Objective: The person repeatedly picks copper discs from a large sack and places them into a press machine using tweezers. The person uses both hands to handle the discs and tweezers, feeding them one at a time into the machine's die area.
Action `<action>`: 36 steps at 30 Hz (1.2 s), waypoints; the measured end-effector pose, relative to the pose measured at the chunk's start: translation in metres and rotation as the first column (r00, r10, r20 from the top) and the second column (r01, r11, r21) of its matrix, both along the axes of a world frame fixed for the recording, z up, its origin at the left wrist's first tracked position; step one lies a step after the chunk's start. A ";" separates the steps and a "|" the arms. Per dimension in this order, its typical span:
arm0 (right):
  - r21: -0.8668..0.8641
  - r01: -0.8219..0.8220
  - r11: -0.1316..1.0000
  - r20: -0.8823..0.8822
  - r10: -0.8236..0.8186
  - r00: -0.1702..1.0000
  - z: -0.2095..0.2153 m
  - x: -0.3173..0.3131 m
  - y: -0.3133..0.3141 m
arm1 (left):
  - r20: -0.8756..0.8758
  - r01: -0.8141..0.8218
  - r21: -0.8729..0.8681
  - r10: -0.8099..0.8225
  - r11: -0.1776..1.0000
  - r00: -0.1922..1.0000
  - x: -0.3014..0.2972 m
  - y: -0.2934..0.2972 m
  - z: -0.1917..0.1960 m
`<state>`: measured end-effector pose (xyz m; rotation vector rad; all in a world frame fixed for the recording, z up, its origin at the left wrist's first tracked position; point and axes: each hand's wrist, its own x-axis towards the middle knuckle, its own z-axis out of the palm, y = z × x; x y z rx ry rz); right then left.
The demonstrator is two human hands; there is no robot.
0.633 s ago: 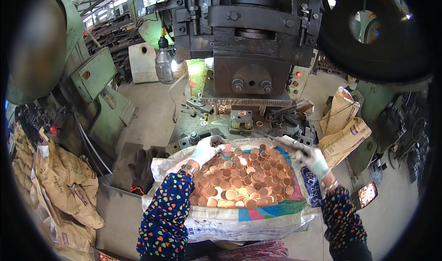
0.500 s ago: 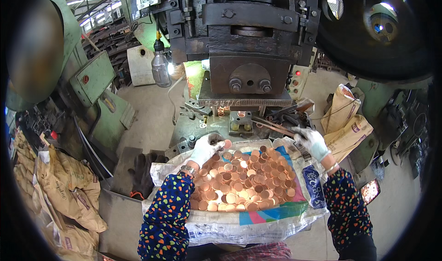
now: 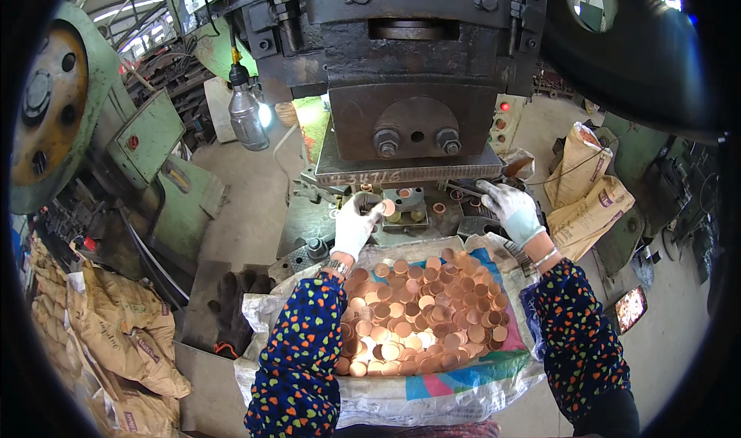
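1. My left hand pinches a round copper disc at its fingertips.
2. The metal block lies just right of those fingers.
3. Farther right, my right hand grips a thin tool.

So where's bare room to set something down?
Bare floor lies between the green cabinet and the press bed; part of that bed, left of the left hand, looks open too. Crowded: the white sack, heaped with copper discs, and around the die block.
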<state>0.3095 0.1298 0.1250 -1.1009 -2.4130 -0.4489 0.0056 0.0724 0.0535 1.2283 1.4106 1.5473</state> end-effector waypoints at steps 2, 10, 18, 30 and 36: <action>-0.068 -0.070 0.995 -0.130 0.061 0.990 0.000 0.008 -0.006 | -0.091 -0.080 0.032 0.082 0.996 0.992 0.007 0.016 0.001; -0.289 -0.074 0.954 -0.086 0.051 0.995 -0.003 0.022 -0.021 | -0.898 -0.176 0.211 0.262 0.961 0.353 0.017 0.069 -0.019; -0.300 -0.107 0.948 -0.077 0.088 0.993 -0.003 0.013 -0.013 | -0.851 -0.121 0.435 0.451 0.892 0.270 0.021 0.059 -0.018; -0.252 -0.054 0.966 -0.003 0.055 0.999 -0.004 -0.003 -0.011 | -0.704 -0.033 0.379 0.311 0.925 0.639 0.014 0.012 0.002; -0.339 0.023 0.940 0.037 -0.012 0.999 -0.009 -0.006 -0.014 | -0.805 0.150 -0.033 -0.115 0.988 0.582 -0.009 -0.063 -0.016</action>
